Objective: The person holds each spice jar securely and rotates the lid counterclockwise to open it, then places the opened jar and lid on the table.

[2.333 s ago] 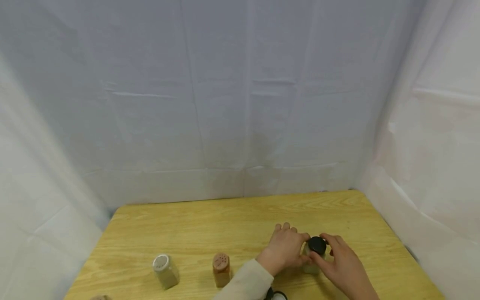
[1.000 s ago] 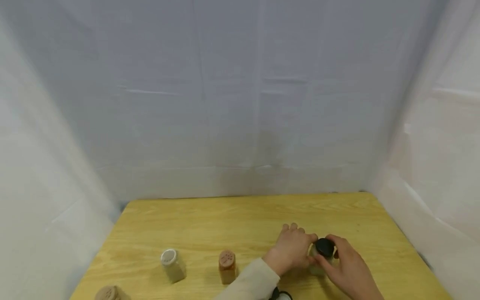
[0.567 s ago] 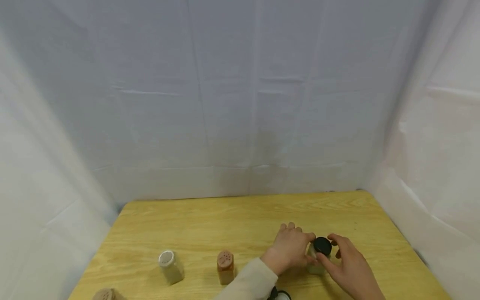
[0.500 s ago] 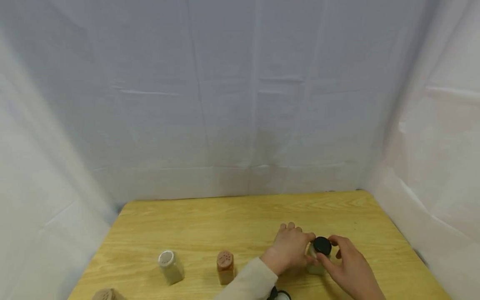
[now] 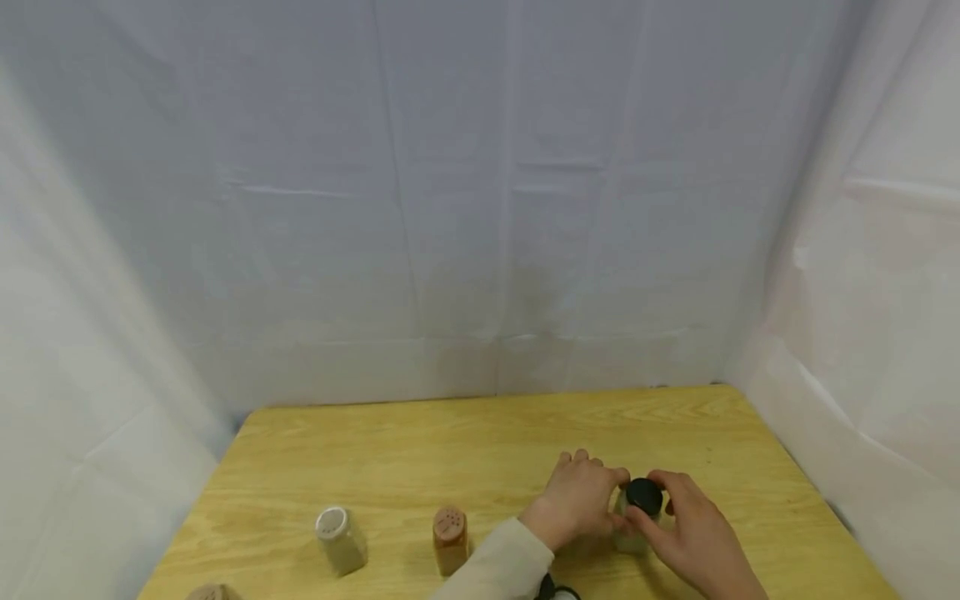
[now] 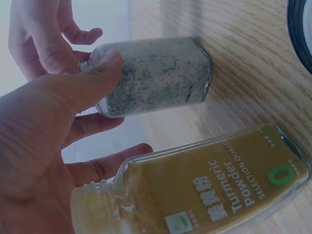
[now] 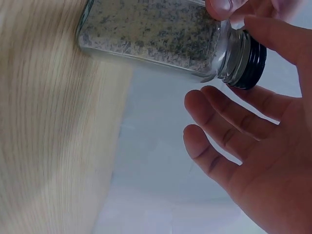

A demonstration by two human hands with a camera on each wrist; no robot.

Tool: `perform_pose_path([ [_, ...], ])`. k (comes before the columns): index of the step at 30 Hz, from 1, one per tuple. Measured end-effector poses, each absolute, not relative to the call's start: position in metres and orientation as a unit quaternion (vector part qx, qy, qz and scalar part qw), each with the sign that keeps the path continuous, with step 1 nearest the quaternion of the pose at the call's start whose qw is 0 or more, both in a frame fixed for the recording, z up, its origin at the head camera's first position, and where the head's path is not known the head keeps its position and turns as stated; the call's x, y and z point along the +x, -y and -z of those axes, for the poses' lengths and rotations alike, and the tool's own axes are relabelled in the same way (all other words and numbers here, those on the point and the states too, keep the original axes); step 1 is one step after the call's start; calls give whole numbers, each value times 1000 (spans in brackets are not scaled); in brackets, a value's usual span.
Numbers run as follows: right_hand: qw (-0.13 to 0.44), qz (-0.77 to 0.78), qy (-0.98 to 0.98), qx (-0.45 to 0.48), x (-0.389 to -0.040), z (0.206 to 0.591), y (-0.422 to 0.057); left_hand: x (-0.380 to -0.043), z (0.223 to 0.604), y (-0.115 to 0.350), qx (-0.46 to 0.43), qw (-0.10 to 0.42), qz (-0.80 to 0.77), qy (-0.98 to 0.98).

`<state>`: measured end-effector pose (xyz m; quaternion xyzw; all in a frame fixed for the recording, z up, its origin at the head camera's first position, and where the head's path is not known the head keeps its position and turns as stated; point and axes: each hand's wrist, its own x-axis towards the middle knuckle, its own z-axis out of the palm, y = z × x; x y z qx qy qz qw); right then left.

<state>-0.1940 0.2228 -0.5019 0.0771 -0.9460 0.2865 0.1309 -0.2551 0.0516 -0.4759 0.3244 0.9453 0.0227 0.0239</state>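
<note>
On the right part of the table stands a glass spice jar (image 7: 151,34) holding a pale, dark-flecked seasoning. A black cap (image 5: 644,497) sits on its neck. My left hand (image 5: 577,500) grips the jar's body, thumb across the glass in the left wrist view. With thumb and index finger, my right hand (image 5: 693,529) pinches the cap, while its other fingers spread beside the jar in the right wrist view. Close under the left hand is a turmeric powder jar (image 6: 204,180) with its threaded neck showing.
To the left stand a shaker jar with a brown perforated top (image 5: 450,540) and one with a white rim (image 5: 341,542). Another perforated top (image 5: 208,592) shows at the bottom edge. A black-rimmed round piece (image 5: 564,593) lies by the left sleeve. White sheets (image 5: 480,208) surround the wooden table (image 5: 420,442).
The right thumb and index finger have closed back onto the cap after standing slightly apart around it half a second ago. The left hand and jar hold their place; the view shifts slightly.
</note>
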Motion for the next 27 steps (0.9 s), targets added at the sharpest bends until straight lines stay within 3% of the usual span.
perform_pose_path([
  [6,129,-287,946,75,-195,501,-223,-256,477,-50,317,40,-52,-946],
  [17,70,-296,952,35,-192,501,-231,-258,480,-51,311,40,-46,-948],
  [27,66,-295,952,54,-194,499,-228,-256,477,-51,314,51,-56,-947],
])
